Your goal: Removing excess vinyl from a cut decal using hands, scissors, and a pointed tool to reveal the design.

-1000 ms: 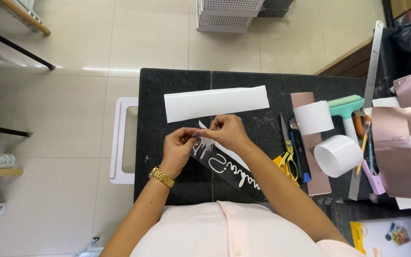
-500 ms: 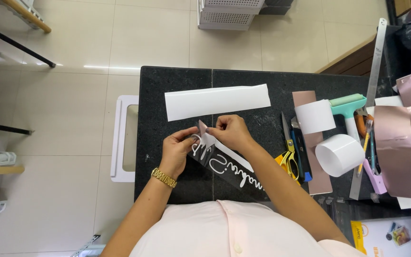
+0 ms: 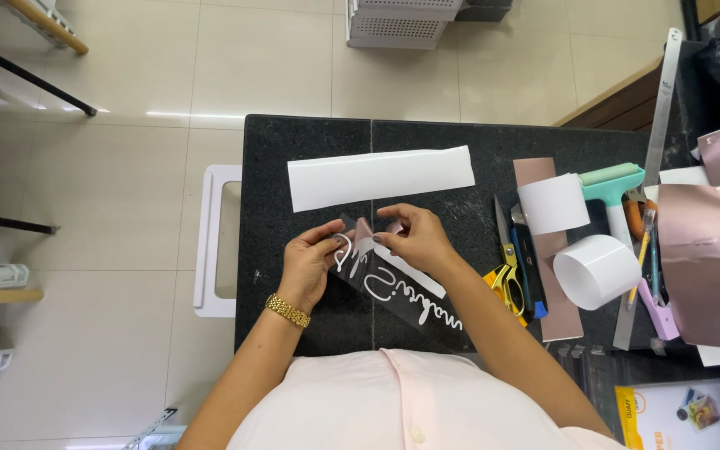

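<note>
Both hands work close to the person's body over the black stone counter [image 3: 310,158]. The left hand [image 3: 308,265] and right hand [image 3: 414,242] each pinch, in a fingertip grip, the upper end of a clear film strip with white cursive lettering [image 3: 393,287], lifted slightly off the counter. Beyond it lies a long white paper strip [image 3: 381,177]. Yellow-handled scissors [image 3: 506,267] rest to the right.
</note>
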